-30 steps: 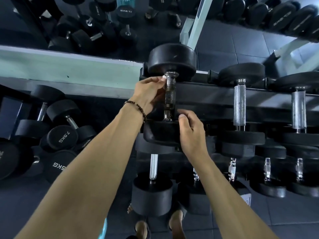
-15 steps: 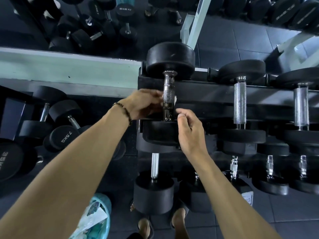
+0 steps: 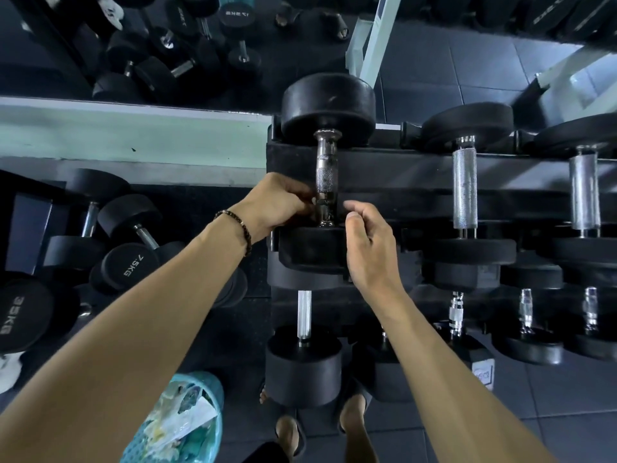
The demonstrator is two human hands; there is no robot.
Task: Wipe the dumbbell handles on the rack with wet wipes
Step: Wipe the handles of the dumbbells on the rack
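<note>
Handle (image 3: 325,177) upper half free; heads (image 3: 329,106) flank (neighbours well apart).

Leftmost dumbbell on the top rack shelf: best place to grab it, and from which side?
Grip the knurled middle of the handle of the dumbbell, probably coming from above. It spans the gap between the two black heads, which look too broad to close a hand round. The left hand already holds the handle's near end, and the right hand hovers beside it, so the free section is the far half.

Both forearms stretched up toward frame centre. Left hand (image 3: 277,203) with fingers curled, beaded bracelet (image 3: 237,225) at wrist. Right hand (image 3: 369,247) loosely curled just beside.
</note>
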